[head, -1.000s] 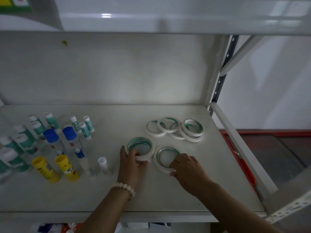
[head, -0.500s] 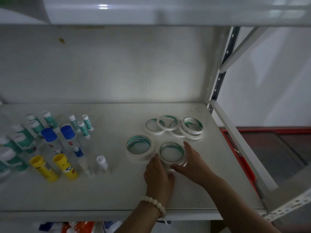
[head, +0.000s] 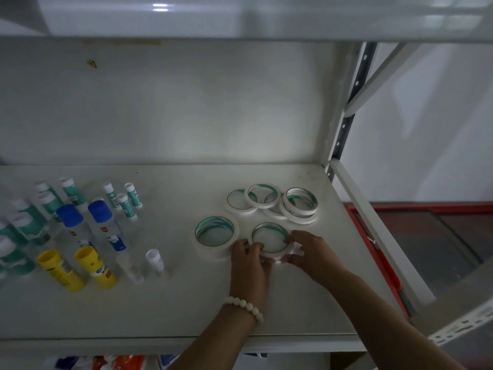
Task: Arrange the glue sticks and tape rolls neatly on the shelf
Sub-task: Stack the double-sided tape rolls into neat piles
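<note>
On the white shelf [head: 293, 311], both hands grip one white tape roll [head: 269, 253] with a green inner core. My left hand [head: 249, 259] holds its left rim and my right hand [head: 310, 252] its right rim. A wider tape roll [head: 213, 245] lies flat just to the left, touching my left fingers. Behind, several thinner tape rolls [head: 272, 201] lie in an overlapping heap. Glue sticks fill the shelf's left part: green-and-white ones [head: 125, 198], blue-capped ones [head: 98, 212] and two yellow ones [head: 93, 267].
A small white stick [head: 154, 260] stands apart, right of the yellow ones. The upper shelf board [head: 240, 17] hangs low overhead. A metal upright [head: 344, 124] and a side rail [head: 373, 222] bound the right side. Coloured packets [head: 117, 362] show below the front edge.
My left hand left the wider roll and moved right to the second roll. That roll slid slightly back and right, and both hands now close on it.
</note>
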